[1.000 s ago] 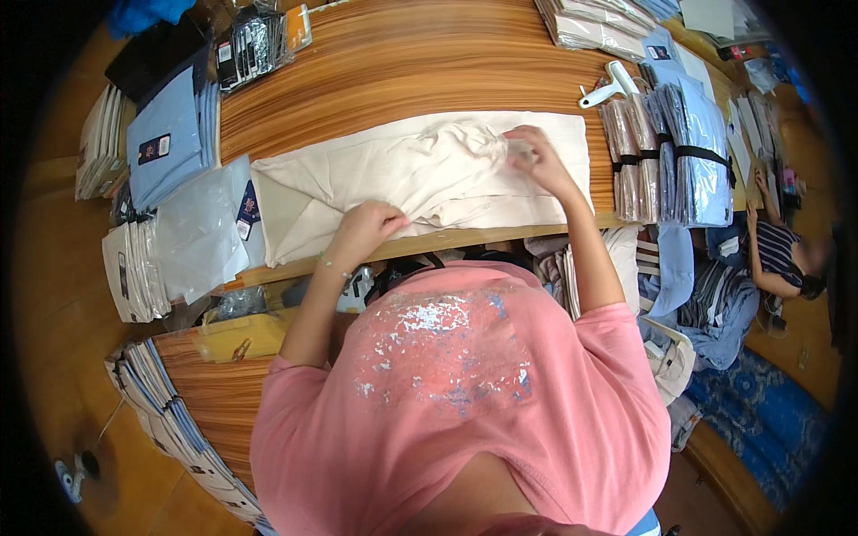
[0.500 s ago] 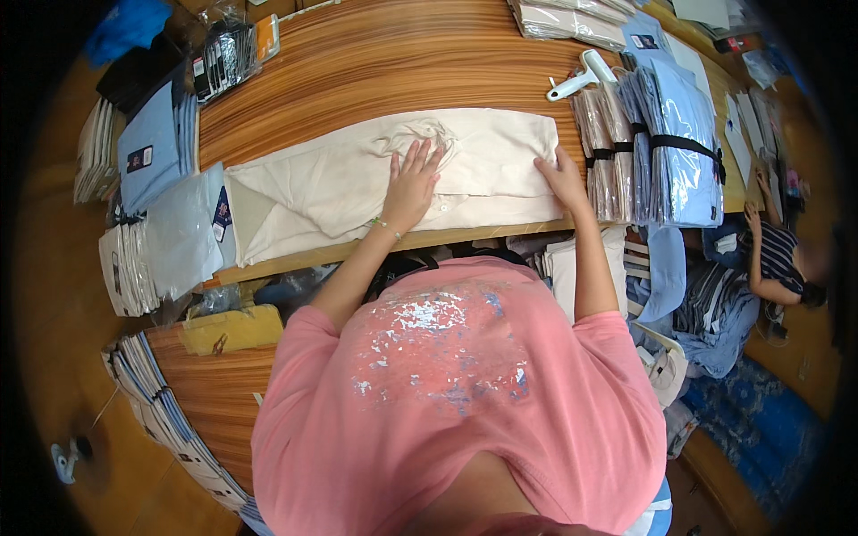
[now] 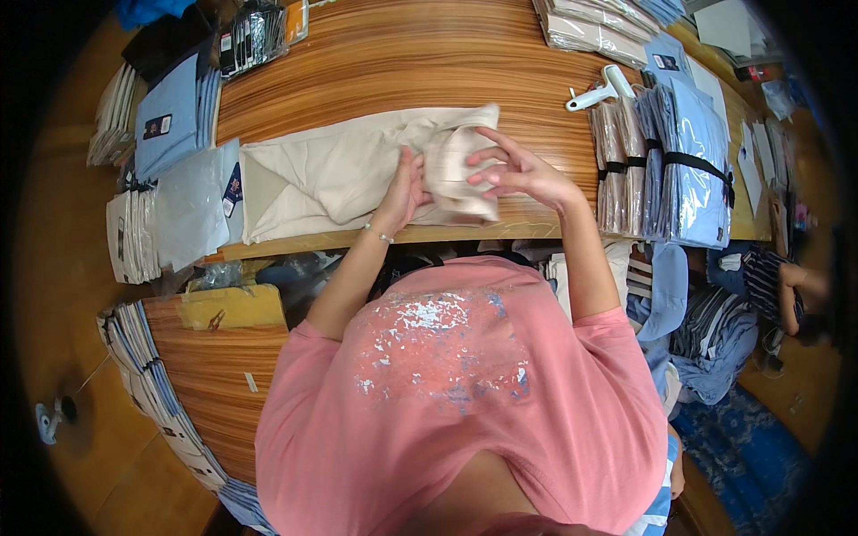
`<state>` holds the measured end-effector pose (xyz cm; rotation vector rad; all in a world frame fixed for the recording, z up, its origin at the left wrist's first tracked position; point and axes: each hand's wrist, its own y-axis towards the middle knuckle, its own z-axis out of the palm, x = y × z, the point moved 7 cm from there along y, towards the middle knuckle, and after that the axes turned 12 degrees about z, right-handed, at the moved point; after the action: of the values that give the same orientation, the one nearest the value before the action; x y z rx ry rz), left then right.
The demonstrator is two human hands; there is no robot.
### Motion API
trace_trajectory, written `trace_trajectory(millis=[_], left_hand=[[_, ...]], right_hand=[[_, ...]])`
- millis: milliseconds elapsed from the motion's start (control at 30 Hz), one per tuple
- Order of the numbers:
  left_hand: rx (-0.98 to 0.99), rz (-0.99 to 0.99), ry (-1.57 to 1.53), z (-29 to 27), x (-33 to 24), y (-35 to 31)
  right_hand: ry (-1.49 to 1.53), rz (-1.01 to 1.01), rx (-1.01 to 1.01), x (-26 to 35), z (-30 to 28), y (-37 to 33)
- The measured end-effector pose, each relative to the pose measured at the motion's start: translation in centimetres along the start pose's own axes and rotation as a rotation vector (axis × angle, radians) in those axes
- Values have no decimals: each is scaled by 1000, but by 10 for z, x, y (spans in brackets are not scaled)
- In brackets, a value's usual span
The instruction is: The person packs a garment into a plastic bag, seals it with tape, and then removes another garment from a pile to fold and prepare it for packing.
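Observation:
A cream shirt, folded into a long strip, lies along the near side of the wooden table. Its right end is turned over to the left as a loose flap, blurred by motion. My right hand is at the flap's right side, fingers spread and curved with their tips over the cloth. Against the flap's left edge stands my left hand, its fingers extended upward and partly hidden by the cloth.
Bagged, strapped blue shirts and a white lint roller are to the right. Blue folded shirts and clear plastic bags sit on the left. More bagged shirts lie at the far right. A co-worker is at the right.
The shirt's right end has been turned over to the left. My right hand has moved left with it; my left hand has shifted from lying flat on the cloth to the flap's edge.

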<state>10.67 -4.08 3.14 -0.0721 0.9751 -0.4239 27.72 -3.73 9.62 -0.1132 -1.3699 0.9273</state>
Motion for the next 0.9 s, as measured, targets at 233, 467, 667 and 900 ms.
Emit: trace_trajectory(millis=[233, 467, 667, 900], left_hand=[[-79, 318, 900, -28, -2, 5], [307, 548, 1587, 84, 22, -47], [66, 530, 1740, 53, 71, -37], [-21, 405, 700, 31, 22, -94]], right_hand=[[-533, -241, -466, -32, -59, 51], [-1189, -712, -700, -4, -50, 48], [-1405, -845, -523, 9, -34, 76], [-1234, -534, -65, 67, 0, 45]])
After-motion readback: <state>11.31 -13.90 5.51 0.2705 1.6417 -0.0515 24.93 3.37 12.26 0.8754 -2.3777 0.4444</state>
